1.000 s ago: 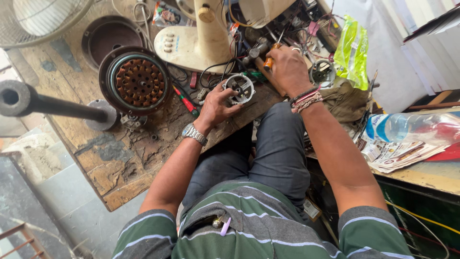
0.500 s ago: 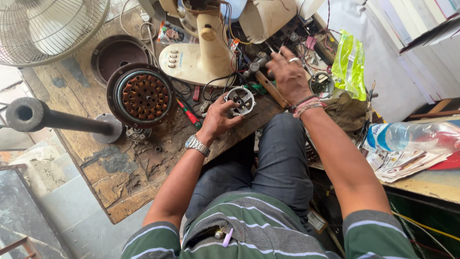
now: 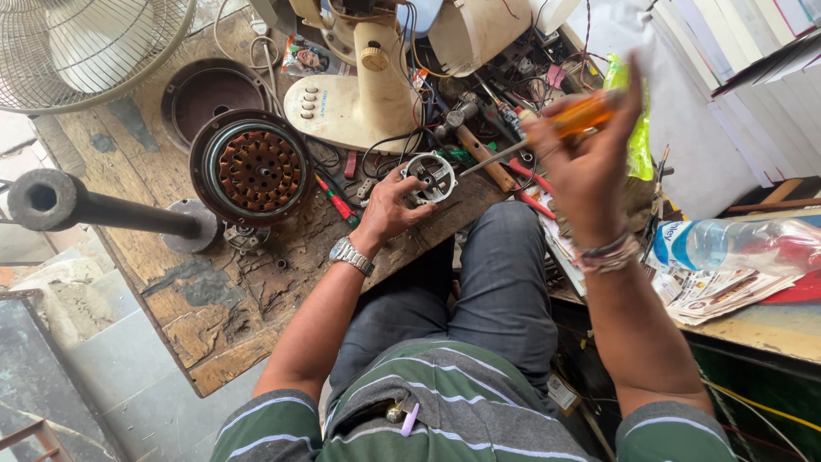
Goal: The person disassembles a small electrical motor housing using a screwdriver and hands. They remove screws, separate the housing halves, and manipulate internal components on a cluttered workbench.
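Note:
My left hand (image 3: 392,208) grips a small round metal motor housing (image 3: 430,175) that rests on the worn wooden workbench (image 3: 231,316). My right hand (image 3: 590,158) is raised above the bench and holds a screwdriver with an orange handle (image 3: 571,120). Its thin metal shaft slants down to the left, and the tip lies close to the housing. A wristwatch is on my left wrist and thread bands are on my right.
A round copper-wound stator in a dark ring (image 3: 255,168) lies left of the housing. Behind it stands a cream fan base with buttons (image 3: 359,94). A wire fan guard (image 3: 94,47), a dark pipe stand (image 3: 94,208), red-handled tools (image 3: 335,201), a plastic bottle (image 3: 735,248) and papers surround them.
My right hand has lifted from the clutter of tools at the back, bringing up the orange-handled screwdriver. My left hand has stayed on the motor housing.

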